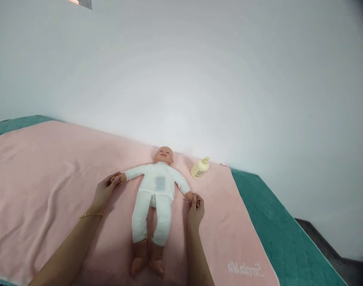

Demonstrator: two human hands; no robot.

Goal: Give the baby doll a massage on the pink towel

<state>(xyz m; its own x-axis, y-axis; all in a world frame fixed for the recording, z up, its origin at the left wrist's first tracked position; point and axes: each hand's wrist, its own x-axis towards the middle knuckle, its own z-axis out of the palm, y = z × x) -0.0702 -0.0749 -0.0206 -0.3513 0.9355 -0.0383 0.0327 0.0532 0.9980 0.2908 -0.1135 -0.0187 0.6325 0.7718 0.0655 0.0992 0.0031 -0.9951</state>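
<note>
A baby doll [153,176] in a white cloth suit lies on its back on a pink blanket [88,159], its head toward the wall and its bare feet toward me. Both its arms are stretched out to the sides. My left hand [106,190], with a gold bracelet on the wrist, is closed around the doll's hand on the left. On the other side, my right hand [197,210] pinches the doll's other hand between thumb and fingers. A pale yellow pump bottle [200,168] lies tilted on the blanket, right of the doll's head and apart from my hands.
Under the blanket is a green quilted cover [264,210], showing along the right side and at the far left corner. A white wall [181,79] rises right behind the bed. Something dark [327,242] stands beyond the right edge.
</note>
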